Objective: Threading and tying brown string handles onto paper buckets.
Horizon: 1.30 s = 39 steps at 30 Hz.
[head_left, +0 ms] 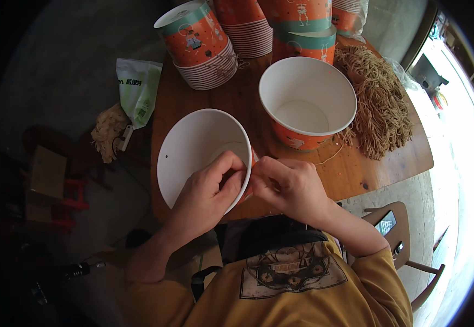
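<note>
A white-lined paper bucket (185,144) with an orange outside tilts at the table's front edge. A small dark hole shows in its left wall. My left hand (212,182) reaches into it, fingers curled closed against the inner right wall. Outside that same wall, level with the left hand, my right hand (286,185) is closed in a pinch. Whatever either hand's fingertips hold is hidden or too small to make out. Behind my right hand stands a second paper bucket (305,87), upright and open at the top. A thin tan string (331,157) trails on the table beside it.
Stacked orange-and-teal buckets (201,49) line the back of the wooden table (368,174). A heap of tan cords (376,101) lies at right. Left of the table are a white-and-green bag (139,90) and a pale bundle (109,131). A chair (398,231) holding a phone stands at right.
</note>
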Each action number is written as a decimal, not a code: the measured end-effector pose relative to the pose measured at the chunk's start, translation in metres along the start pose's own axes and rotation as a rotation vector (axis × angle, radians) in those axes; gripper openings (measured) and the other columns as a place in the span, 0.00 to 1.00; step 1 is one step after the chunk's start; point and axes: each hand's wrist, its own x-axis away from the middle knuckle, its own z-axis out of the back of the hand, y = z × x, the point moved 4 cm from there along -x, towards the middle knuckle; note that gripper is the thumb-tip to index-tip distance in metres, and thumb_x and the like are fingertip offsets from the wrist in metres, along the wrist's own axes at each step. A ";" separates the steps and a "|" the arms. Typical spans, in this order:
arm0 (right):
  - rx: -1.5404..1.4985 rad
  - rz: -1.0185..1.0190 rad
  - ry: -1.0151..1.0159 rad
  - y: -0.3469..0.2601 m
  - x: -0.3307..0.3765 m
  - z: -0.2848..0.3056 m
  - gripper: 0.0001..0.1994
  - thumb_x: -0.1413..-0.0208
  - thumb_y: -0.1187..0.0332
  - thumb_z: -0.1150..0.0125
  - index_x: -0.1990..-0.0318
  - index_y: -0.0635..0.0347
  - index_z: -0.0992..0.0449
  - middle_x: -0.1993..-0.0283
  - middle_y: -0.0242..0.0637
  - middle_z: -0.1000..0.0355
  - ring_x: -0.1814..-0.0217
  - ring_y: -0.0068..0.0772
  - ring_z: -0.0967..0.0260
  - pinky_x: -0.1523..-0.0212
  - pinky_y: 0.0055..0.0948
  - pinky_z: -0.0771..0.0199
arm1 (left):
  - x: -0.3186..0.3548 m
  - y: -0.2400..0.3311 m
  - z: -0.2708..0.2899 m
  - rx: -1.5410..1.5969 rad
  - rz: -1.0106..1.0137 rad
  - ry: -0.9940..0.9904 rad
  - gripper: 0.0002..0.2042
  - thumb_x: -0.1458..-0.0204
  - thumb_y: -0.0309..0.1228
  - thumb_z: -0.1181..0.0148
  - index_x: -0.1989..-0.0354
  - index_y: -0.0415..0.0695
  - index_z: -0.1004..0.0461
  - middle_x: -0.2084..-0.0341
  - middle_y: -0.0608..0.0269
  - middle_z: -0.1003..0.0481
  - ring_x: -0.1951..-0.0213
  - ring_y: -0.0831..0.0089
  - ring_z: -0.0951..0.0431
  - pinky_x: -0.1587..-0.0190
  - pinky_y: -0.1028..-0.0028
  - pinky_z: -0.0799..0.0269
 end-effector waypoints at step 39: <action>0.212 0.180 0.012 -0.008 -0.010 0.048 0.09 0.50 0.66 0.36 0.67 0.58 0.30 0.71 0.35 0.36 0.68 0.39 0.33 0.70 0.35 0.30 | -0.029 -0.005 -0.019 0.735 0.200 -0.272 0.09 0.40 0.31 0.45 0.57 0.40 0.28 0.67 0.70 0.28 0.66 0.84 0.33 0.59 0.81 0.35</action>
